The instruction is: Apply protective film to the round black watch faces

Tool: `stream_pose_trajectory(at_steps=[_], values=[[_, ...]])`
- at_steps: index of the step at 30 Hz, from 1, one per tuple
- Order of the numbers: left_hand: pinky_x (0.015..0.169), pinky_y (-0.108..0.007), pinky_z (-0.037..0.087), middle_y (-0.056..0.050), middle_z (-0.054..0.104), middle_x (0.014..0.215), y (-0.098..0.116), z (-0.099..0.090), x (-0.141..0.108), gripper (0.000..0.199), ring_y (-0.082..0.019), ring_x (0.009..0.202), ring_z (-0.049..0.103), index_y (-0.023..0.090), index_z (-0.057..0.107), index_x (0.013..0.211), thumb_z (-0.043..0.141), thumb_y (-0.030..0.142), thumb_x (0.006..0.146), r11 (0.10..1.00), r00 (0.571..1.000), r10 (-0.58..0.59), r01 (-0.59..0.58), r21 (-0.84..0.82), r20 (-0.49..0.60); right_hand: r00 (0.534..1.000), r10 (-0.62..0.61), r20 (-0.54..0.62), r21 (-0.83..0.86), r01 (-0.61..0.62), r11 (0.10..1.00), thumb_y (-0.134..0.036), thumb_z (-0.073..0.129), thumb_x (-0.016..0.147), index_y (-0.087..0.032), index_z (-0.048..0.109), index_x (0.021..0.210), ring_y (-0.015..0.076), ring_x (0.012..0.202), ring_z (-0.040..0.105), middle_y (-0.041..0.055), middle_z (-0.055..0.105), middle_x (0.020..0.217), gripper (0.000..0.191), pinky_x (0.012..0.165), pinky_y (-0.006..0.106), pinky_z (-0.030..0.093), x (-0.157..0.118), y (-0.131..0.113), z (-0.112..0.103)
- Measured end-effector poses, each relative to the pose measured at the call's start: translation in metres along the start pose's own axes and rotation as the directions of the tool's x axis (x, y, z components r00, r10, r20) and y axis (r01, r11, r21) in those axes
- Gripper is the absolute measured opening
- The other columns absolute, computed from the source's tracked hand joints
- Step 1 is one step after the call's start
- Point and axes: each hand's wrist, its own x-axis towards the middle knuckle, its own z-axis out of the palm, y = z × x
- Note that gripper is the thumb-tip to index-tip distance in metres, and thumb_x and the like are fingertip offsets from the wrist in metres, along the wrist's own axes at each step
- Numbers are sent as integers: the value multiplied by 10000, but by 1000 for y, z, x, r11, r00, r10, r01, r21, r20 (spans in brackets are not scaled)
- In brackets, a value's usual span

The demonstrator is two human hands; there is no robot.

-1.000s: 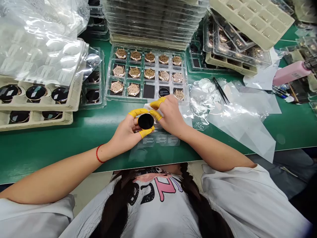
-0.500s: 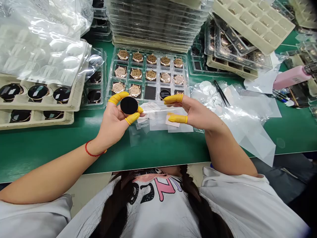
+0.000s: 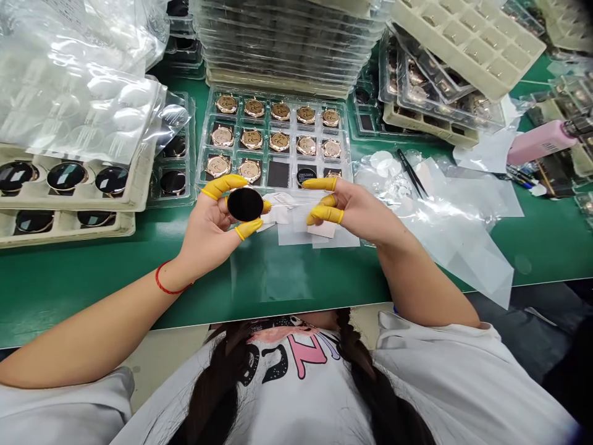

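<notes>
My left hand (image 3: 210,219) wears yellow finger cots and holds a round black watch screen (image 3: 245,204) by its edge. The glossy face is turned up toward me; whether a case sits behind it is hidden. To its right, my right hand (image 3: 345,207), also in yellow cots, has its index finger held apart from the thumb. Nothing solid shows in it, though a thin clear film could escape notice. Just beyond both hands lies a clear tray (image 3: 202,162) of gold watch cases (image 3: 279,142), backs up. White paper pieces (image 3: 278,209) lie below the tray.
Tall stacked clear trays (image 3: 287,46) stand behind. At left, cream trays (image 3: 69,201) hold black-faced watches. Black tweezers (image 3: 412,173) rest on crumpled film at right, with a pink bottle (image 3: 540,143) farther over. More trays (image 3: 440,93) are piled at back right.
My left hand has tilted the watch screen and shifted it slightly right. My right fingers have drawn closer together. A printed clear sheet below the hands no longer shows in the same place.
</notes>
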Motion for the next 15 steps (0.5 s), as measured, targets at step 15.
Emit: stream_pose_trajectory(at_steps=[15], values=[[863, -373, 590, -48, 721, 961, -2, 4, -1, 579, -201, 952, 718, 199, 409, 1157, 776, 224, 710, 987, 987, -157, 158, -37, 46, 977, -191, -95, -232, 165, 959, -322, 694, 785, -194, 644, 761, 172, 891, 597, 33, 661, 909, 140, 848, 378, 476, -4, -10, -8]])
